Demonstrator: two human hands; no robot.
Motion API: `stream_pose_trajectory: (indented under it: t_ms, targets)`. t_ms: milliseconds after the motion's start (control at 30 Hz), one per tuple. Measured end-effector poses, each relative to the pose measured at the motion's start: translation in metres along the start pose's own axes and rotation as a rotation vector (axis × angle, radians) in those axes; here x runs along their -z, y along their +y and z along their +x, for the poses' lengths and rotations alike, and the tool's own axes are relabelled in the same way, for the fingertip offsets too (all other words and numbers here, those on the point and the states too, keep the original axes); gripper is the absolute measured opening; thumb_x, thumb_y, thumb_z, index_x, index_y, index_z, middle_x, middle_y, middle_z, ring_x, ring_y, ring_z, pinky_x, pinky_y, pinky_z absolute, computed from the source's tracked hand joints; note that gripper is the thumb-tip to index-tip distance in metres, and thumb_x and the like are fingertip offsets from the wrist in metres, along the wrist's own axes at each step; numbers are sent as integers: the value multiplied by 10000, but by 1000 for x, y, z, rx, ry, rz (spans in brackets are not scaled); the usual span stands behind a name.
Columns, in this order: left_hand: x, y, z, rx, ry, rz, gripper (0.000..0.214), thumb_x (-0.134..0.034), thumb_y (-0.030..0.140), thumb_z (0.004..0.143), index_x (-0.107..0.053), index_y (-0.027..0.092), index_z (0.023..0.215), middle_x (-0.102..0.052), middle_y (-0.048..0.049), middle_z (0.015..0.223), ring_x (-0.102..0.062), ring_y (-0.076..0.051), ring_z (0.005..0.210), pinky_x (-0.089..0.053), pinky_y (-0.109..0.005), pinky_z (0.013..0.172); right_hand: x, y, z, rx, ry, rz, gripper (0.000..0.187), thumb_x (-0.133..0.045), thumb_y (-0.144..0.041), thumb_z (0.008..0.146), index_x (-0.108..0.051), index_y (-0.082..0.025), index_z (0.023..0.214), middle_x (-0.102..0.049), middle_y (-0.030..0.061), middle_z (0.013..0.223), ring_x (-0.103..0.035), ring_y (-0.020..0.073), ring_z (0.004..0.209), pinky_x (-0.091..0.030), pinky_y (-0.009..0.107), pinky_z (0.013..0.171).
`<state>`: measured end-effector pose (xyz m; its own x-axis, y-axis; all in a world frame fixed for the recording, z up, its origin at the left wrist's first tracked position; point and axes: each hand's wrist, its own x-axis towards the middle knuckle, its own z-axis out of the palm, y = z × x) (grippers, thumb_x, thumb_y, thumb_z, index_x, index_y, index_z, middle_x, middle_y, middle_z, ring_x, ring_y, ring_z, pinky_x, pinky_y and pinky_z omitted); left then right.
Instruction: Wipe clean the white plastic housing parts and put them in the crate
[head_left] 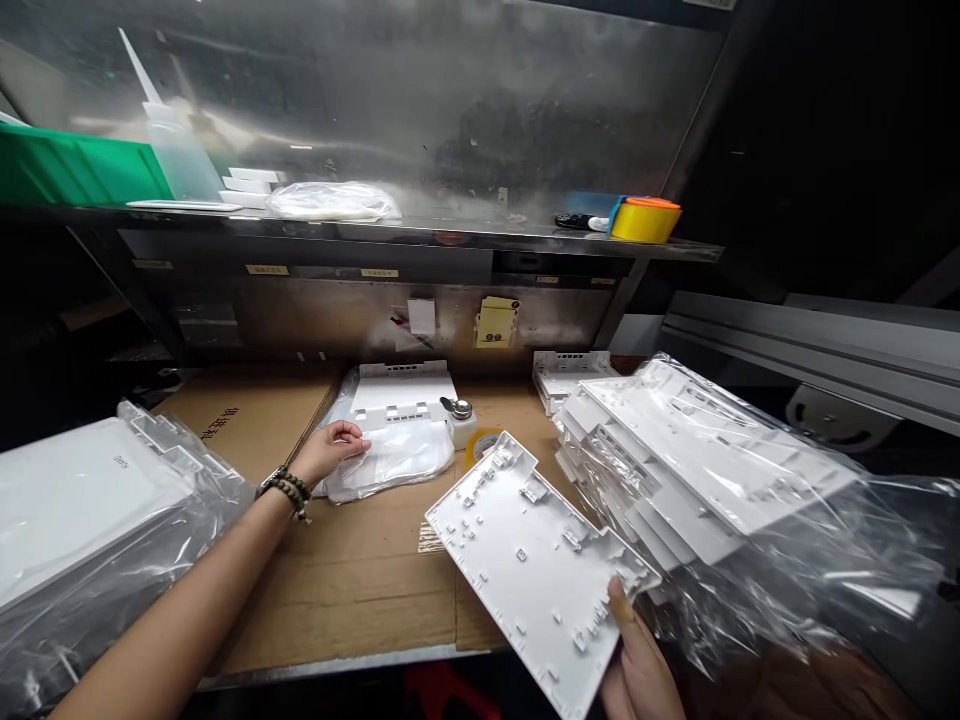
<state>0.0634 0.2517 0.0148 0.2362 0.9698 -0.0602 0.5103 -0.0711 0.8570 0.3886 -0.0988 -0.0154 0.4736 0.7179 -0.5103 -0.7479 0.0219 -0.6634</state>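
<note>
Cardboard-topped bench (360,590): lay mid-frame below a metal shelf (465,234).
Right hand (641,665): pinched a white panel (517,560) by its edge, lower center.
Left hand (330,452): lay at clear bags (401,465), center left; whether its fingers pinched film could not be told.
Panel stack (720,440): sat in plastic, right.

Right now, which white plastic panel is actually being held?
The panel in the right hand, studded side showing. The stacked panels at right, and those at left and behind, are in no hand.
</note>
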Motion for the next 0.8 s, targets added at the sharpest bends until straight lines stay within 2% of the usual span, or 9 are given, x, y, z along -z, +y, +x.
stream_pose_trajectory:
  t_ms: [133, 233, 367, 467, 567, 633, 700, 800]
  targets:
    - [-3, 11, 0, 24, 11, -7, 178, -707, 312, 936, -661, 156, 1008, -680, -29, 983, -653, -168, 807, -582, -345, 728, -2, 0, -1, 0, 25, 27, 878, -823, -616, 759, -545, -185, 1473, -721, 155, 1327, -653, 367, 1277, -511, 548, 1096]
    - [-1, 31, -9, 5, -120, -116, 176, -725, 306, 920, -644, 158, 970, -688, -17, 914, -672, -172, 790, -591, -362, 745, -3, 0, 0, -17, 1, 34, 891, -794, -648, 771, -515, -212, 1496, -720, 144, 1332, -663, 359, 1263, -507, 546, 1092]
    - [-1, 64, -37, -84, -306, -320, 395, -838, 397, 800, -544, 212, 988, -728, 13, 815, -716, -190, 804, -593, -411, 841, -13, 1, 5, -45, -189, -1, 783, -780, -651, 783, -603, -218, 1411, -757, 143, 1251, -694, 355, 1208, -521, 548, 1056]
    - [-21, 77, -62, -140, -358, -363, 512, -893, 458, 714, -500, 235, 953, -764, -6, 773, -717, -191, 748, -578, -369, 775, -45, 11, 8, -64, -378, -76, 666, -797, -629, 780, -692, -198, 1278, -789, 142, 1138, -719, 342, 1152, -556, 520, 1002]
    - [-52, 72, -82, -196, -384, -345, 537, -921, 485, 657, -502, 231, 875, -767, -30, 758, -729, -210, 747, -580, -364, 748, -93, 31, 11, -98, -551, -158, 615, -781, -664, 777, -739, -181, 1156, -802, 128, 1035, -736, 330, 1100, -579, 489, 950]
    - [-67, 62, -90, -242, -373, -321, 510, -896, 520, 678, -520, 222, 849, -749, -26, 780, -723, -206, 758, -587, -373, 754, -119, 43, 15, -132, -623, -191, 631, -791, -691, 743, -760, -160, 1083, -803, 125, 982, -739, 336, 1078, -585, 476, 927]
    - [-70, 52, -95, -294, -334, -277, 449, -844, 535, 742, -553, 205, 833, -717, -20, 817, -700, -195, 772, -587, -380, 752, -134, 50, 20, -145, -642, -201, 620, -801, -689, 730, -771, -149, 1035, -804, 122, 958, -738, 338, 1069, -585, 465, 921]
    - [-52, 42, -95, -380, -205, -178, 391, -736, 551, 843, -599, 191, 776, -680, -51, 926, -669, -203, 866, -575, -425, 842, -132, 50, 27, -153, -620, -204, 582, -796, -647, 762, -761, -154, 1068, -808, 107, 972, -736, 324, 1078, -579, 455, 933]
